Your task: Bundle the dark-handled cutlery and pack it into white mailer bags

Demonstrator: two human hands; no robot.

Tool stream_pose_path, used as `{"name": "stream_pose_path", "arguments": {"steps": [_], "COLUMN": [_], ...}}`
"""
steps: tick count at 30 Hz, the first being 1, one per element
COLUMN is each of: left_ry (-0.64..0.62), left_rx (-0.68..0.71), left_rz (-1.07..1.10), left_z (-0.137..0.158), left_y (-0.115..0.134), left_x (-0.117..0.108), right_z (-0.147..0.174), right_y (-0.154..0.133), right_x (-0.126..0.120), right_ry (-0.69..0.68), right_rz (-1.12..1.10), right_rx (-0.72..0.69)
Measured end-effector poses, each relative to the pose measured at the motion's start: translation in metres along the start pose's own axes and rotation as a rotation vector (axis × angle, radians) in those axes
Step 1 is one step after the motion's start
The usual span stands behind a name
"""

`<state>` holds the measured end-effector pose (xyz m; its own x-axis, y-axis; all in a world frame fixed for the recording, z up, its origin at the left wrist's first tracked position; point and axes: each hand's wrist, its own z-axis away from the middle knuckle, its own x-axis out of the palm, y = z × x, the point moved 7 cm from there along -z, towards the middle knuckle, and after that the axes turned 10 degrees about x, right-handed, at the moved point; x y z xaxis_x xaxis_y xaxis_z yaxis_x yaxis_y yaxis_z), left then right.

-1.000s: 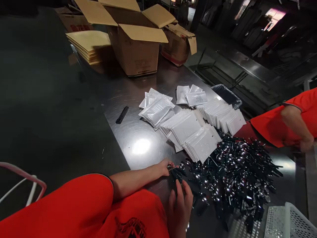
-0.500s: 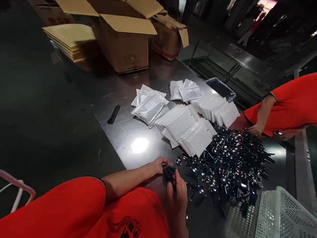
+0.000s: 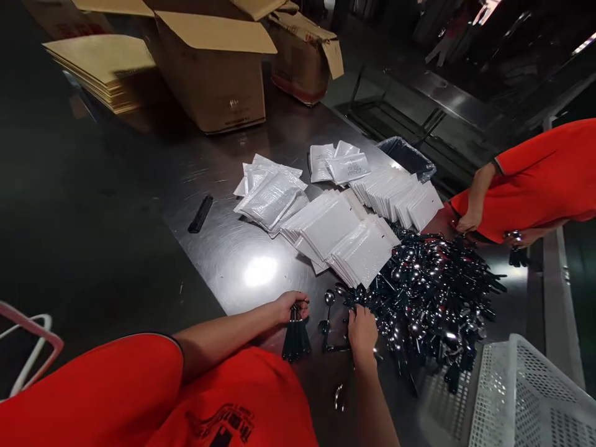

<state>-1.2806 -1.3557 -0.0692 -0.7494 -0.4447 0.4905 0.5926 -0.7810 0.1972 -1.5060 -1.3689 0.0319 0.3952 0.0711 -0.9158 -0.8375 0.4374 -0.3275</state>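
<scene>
Gripping a bunch of dark-handled cutlery [image 3: 297,340] by its metal ends, seemingly to keep the pieces aligned, the left hand [image 3: 290,305] stays apart from the right hand [image 3: 363,332], which curls at the edge of the cutlery pile [image 3: 433,292]; whether it holds a piece cannot be told. A loose spoon [image 3: 329,298] lies between the hands. Beyond, white padded envelopes [image 3: 334,228] overlap, perhaps to save room, and a co-worker [image 3: 549,174] stands across the pile.

cardboard boxes [image 3: 223,81]: 3 | tan sheet stack [image 3: 102,59]: 1 | black bar [image 3: 200,214]: 1 | loose white packet piles [image 3: 270,197]: 2 | lined bin [image 3: 407,155]: 1 | white basket [image 3: 494,379]: 1 | cutlery heap [image 3: 433,285]: 1, apparently dozens of pieces, too tangled to count | held cutlery bundle [image 3: 297,339]: 1 | wearer's hands [image 3: 363,333]: 2 | co-worker's hands [image 3: 470,220]: 2
</scene>
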Motion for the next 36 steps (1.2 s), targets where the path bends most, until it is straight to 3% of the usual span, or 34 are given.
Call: {"name": "stream_pose_path", "arguments": {"steps": [4, 14, 20, 25, 29, 32, 36], "left_ry": [0.026, 0.023, 0.014, -0.028, -0.060, -0.076, -0.075], "left_rx": [-0.008, 0.004, 0.011, -0.014, -0.037, -0.042, -0.037], "left_rz": [-0.082, -0.179, -0.239, -0.243, -0.246, -0.255, -0.269], "left_z": [0.007, 0.010, 0.010, 0.012, 0.014, 0.016, 0.016], "left_y": [-0.002, -0.004, -0.002, -0.006, -0.015, -0.019, -0.019], "left_x": [0.000, 0.002, 0.001, 0.001, 0.002, 0.002, 0.002], "right_z": [-0.008, 0.047, 0.040, 0.059, 0.074, 0.068, 0.051], "right_y": [-0.019, -0.043, -0.022, 0.002, 0.015, 0.021, 0.018], "right_x": [0.009, 0.046, 0.034, 0.025, 0.036, 0.043, 0.042], "right_ry": [-0.057, -0.201, -0.286, -0.517, -0.663, -0.633, -0.489], "right_rz": [0.155, 0.199, -0.028, -0.267, -0.269, -0.163, 0.069], "right_rx": [-0.046, 0.047, 0.069, 0.015, 0.002, 0.002, -0.045]}}
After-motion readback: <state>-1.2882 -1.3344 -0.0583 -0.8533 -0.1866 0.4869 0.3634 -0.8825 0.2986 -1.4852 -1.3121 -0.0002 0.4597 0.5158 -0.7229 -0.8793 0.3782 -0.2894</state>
